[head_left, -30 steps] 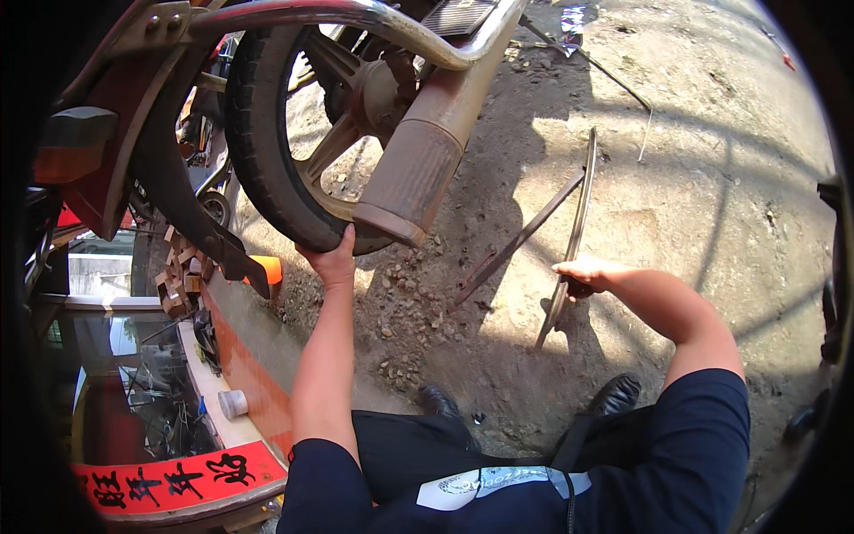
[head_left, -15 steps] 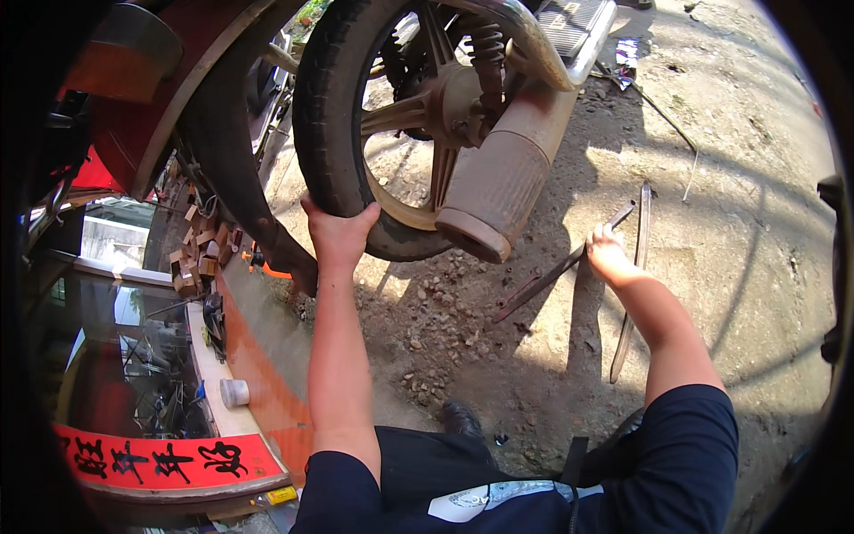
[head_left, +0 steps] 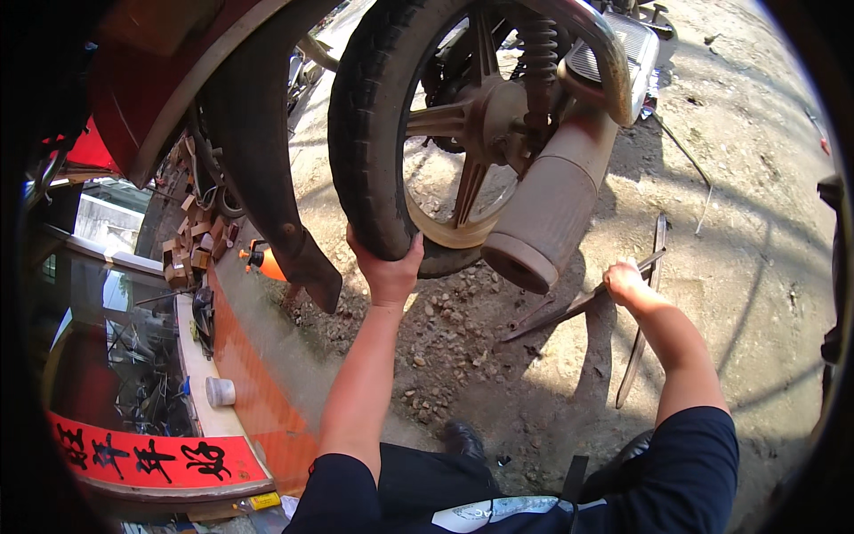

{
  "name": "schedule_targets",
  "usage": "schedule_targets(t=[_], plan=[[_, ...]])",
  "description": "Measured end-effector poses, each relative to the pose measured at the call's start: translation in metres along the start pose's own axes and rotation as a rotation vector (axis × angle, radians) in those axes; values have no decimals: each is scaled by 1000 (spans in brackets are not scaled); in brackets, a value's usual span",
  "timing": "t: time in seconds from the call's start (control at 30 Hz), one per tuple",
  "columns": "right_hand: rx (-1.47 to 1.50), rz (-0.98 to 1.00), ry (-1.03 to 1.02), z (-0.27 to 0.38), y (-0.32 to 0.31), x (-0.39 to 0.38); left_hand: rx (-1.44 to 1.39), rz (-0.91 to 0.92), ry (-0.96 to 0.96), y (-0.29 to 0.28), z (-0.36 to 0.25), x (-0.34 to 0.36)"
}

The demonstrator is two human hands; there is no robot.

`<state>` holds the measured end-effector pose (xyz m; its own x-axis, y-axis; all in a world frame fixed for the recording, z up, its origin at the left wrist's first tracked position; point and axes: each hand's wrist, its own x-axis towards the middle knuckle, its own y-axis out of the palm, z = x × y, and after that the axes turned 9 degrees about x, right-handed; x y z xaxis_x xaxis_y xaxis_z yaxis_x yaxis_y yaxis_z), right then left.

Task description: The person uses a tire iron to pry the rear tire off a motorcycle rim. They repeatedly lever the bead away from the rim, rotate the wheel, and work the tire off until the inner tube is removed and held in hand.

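Observation:
My left hand (head_left: 385, 271) grips the lower part of the motorbike's rear tyre (head_left: 360, 125), thumb along its side. The spoked wheel hub (head_left: 489, 120) and shock absorber (head_left: 538, 71) show above, and the pale exhaust muffler (head_left: 543, 218) hangs right of the tyre. My right hand (head_left: 627, 283), below and right of the muffler, is closed on a dark flat metal bar (head_left: 565, 311) that slants down leftward. A second long narrow bar (head_left: 633, 365) lies beneath it on the ground. A black mudguard (head_left: 258, 169) curves down left of the wheel.
Gritty concrete ground (head_left: 747, 222) stretches right, with a thin rod (head_left: 680, 147). At left are stacked broken bricks (head_left: 187, 249), an orange sprayer bottle (head_left: 265, 265), a glass case (head_left: 133, 374) with a red banner (head_left: 156, 454), and a white tub (head_left: 221, 392). My shoe (head_left: 463, 440) is below.
My right hand let go of the longer bar, now lying on the ground, and took hold of the other, turning it slightly flatter. The view shifted, putting wheel and muffler farther right.

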<state>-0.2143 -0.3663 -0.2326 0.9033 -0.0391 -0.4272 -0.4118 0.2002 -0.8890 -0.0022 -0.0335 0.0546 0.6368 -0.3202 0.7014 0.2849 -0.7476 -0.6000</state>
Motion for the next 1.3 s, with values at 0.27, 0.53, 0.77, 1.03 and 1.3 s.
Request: schedule_targets(t=[0.27,0.53,0.77,1.03,1.3], plan=[[446,311,167,74,-14,-111,-111,3,-34,-24,-32,49],[1261,78,448,183,61,-227,-354,135,-4,0,30,-19],[1600,-343,461,293,36,-169,-369,141,-24,-2,39,-12],[1979,-480,241,381,48,-133,-383,292,-66,-30,11,28],[2148,-463,136,430,33,-110,-440,143,3,-5,31,-9]])
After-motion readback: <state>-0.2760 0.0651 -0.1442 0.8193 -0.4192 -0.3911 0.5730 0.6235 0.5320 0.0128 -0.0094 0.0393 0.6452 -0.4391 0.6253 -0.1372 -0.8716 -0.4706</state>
